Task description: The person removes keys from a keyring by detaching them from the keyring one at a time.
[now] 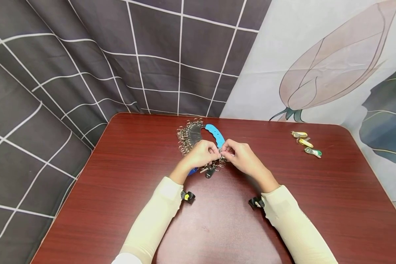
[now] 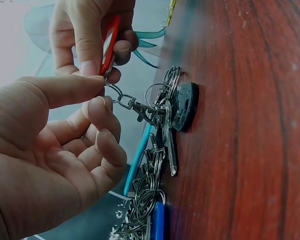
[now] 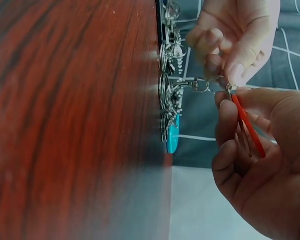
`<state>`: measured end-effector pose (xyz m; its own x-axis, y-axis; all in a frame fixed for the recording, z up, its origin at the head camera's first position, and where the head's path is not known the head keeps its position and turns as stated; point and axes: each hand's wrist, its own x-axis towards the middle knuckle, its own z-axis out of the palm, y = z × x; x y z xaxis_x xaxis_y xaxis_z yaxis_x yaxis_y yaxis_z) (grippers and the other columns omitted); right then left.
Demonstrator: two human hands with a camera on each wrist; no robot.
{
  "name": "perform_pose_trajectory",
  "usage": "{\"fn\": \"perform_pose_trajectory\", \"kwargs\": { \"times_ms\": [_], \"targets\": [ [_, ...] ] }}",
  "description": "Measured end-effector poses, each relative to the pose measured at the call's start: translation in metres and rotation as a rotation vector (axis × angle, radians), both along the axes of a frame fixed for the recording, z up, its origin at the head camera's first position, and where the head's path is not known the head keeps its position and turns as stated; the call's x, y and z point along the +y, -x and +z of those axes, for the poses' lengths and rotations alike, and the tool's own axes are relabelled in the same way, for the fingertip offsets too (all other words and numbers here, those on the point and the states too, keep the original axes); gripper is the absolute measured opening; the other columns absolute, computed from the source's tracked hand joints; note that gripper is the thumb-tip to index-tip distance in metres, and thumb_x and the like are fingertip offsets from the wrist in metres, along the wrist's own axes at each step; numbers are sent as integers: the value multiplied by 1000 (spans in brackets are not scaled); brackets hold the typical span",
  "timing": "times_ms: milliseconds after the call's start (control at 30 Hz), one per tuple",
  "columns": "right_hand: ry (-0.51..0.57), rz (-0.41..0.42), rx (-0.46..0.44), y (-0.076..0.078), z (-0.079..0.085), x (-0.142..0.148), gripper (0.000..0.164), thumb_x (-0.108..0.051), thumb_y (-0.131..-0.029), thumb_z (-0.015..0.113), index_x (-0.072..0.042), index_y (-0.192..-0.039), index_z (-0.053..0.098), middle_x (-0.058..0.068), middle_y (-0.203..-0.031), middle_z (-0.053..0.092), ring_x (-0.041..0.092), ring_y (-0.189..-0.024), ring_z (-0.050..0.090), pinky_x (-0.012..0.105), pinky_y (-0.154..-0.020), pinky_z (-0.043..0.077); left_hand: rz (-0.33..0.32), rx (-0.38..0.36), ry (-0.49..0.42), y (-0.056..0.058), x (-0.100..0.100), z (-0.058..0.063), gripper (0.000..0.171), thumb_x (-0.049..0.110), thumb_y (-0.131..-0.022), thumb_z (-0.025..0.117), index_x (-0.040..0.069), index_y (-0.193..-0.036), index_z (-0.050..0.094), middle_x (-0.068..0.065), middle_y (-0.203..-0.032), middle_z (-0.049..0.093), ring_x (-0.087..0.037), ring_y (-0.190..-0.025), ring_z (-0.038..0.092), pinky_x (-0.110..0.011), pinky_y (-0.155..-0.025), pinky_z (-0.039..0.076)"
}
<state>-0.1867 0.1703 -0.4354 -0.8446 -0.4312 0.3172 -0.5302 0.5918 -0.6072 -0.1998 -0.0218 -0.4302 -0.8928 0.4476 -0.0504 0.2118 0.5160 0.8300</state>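
Observation:
Over the table's middle, my left hand [image 1: 202,153] pinches a small metal split ring [image 2: 113,93] between thumb and forefinger. Facing it, my right hand [image 1: 240,154] grips a red key tag [image 3: 247,125] whose metal end meets that ring at the fingertips. A swivel clasp [image 2: 140,107] hangs from the ring and leads down to a bunch of clasps and rings. Below the hands, a silver key [image 2: 169,145] and a black tag [image 2: 185,106] hang among those rings. The fan-shaped key holder shows a light blue section [image 1: 214,132] and a black section [image 1: 195,134] behind the fingers.
Toward the right of the red-brown table [image 1: 316,201] lie a yellow key tag [image 1: 299,134], a second yellow key tag [image 1: 305,142] and a green key tag [image 1: 313,151]. A dark blue section [image 1: 193,171] pokes out below the left hand. Curtains [image 1: 158,73] hang behind the table.

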Motion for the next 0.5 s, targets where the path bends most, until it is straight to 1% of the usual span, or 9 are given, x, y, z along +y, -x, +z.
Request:
{"fn": "perform_pose_trajectory", "kwargs": {
  "times_ms": [233,400,433,500],
  "targets": [
    [0,-34,-2,0,2,0,7,-9,-87,70,-9,-85,63,4,-71,65,15,-65,59,34,-58,52,-33,17,-26,1,-1,-1,6,11,-82,70,10,-77,70,-3,-66,65,-23,-57,65,-21,-50,47],
    [-14,-44,-19,-1,1,0,7,-10,-88,69,-10,-85,62,4,-71,65,15,-65,59,33,-58,52,-46,39,8,1,-2,-3,6,13,-82,72,13,-76,70,-1,-69,65,-14,-62,60,-22,-57,47],
    [-16,-46,-22,-1,1,0,7,-10,-88,69,-10,-85,62,4,-71,65,14,-65,59,33,-58,52,-46,38,16,1,-2,-3,6,14,-82,73,14,-76,70,-1,-69,65,-12,-63,59,-22,-58,47],
    [-18,-44,-28,-1,1,-1,8,-11,-88,69,-10,-85,62,4,-71,65,15,-65,59,33,-58,52,-44,22,24,0,-2,-3,8,18,-83,73,13,-77,70,-1,-68,65,-10,-61,58,-23,-57,46]
  ]
}}
